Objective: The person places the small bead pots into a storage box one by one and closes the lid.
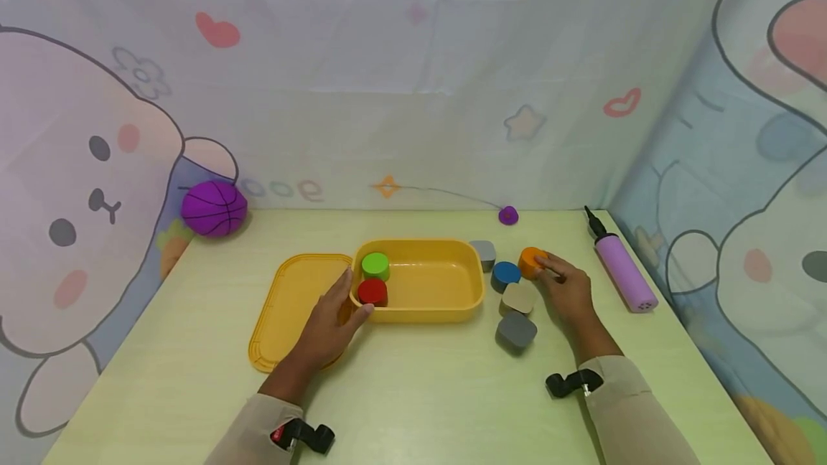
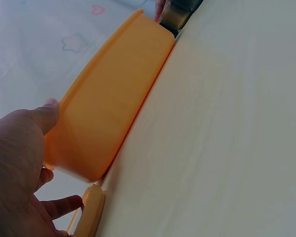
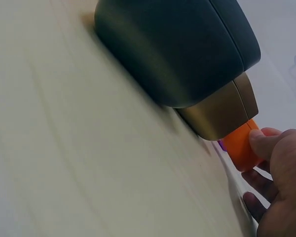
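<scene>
My left hand (image 1: 326, 327) grips the left end of an open yellow tub (image 1: 426, 316), its thumb at the near wall. Inside the tub, at the left, stand a green round box (image 1: 375, 266) and a red round box (image 1: 372, 292). On the tabletop to the tub's right, my right hand (image 1: 568, 289) pinches a small orange round box (image 1: 531, 262) between thumb and fingers. Beside it sit a blue round box (image 1: 505, 277), a beige box (image 1: 518, 299), a dark grey box (image 1: 516, 332) and a light grey box (image 1: 483, 255). A seam runs round the orange box (image 3: 241, 148) near its top.
A yellow lid (image 1: 287, 307) lies left of the tub, partly under the left hand. A purple ball (image 1: 215, 209) sits at the back left corner. A pink-purple hand pump (image 1: 625, 271) lies at the right, and a small purple object (image 1: 508, 215) by the back cloth.
</scene>
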A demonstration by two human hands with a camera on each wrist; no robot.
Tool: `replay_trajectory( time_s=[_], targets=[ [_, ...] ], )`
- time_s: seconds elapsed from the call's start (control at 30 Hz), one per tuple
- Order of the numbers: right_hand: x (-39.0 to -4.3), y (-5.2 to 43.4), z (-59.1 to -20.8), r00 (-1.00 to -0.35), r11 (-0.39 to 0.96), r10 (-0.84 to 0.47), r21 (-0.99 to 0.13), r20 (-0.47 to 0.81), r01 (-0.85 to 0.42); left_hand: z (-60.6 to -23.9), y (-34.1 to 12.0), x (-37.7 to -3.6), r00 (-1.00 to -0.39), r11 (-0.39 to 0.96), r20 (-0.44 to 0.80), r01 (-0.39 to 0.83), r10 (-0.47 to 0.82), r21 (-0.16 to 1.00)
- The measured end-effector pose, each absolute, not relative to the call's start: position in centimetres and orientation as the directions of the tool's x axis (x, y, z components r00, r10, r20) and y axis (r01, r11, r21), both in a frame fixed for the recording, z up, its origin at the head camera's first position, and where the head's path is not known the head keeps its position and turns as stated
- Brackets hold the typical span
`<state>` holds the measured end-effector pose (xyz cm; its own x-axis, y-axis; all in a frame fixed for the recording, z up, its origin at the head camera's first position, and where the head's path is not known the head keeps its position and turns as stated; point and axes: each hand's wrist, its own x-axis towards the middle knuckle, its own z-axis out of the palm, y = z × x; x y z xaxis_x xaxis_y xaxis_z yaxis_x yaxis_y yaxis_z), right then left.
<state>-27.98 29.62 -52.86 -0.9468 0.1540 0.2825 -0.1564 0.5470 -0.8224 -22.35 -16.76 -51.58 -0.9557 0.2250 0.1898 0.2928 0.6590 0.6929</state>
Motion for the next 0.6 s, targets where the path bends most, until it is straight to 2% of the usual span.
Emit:
replay_trajectory(
  time_s=[0.2, 0.43, 0.6],
  targets=[
    [-28.0, 29.3, -52.7, -0.933, 0.516, 0.193, -0.840, 0.304, -0.167, -51.6, -16.9, -22.3, -0.956, 0.656, 0.191, 0.291, 0.221, 0.696],
    [-27.5, 29.2, -51.8, -0.845, 0.516, 0.222, -0.794, 0.487, -0.322, -51.7, -16.6, -21.9, -0.951, 0.629, 0.206, 0.307, 0.230, 0.714],
    [-27.2, 28.2, -49.9, -0.827, 0.486, 0.223, -0.794, 0.517, -0.365, -51.4, -16.7, -22.0, -0.949, 0.648, 0.217, 0.314, 0.228, 0.694]
  ],
)
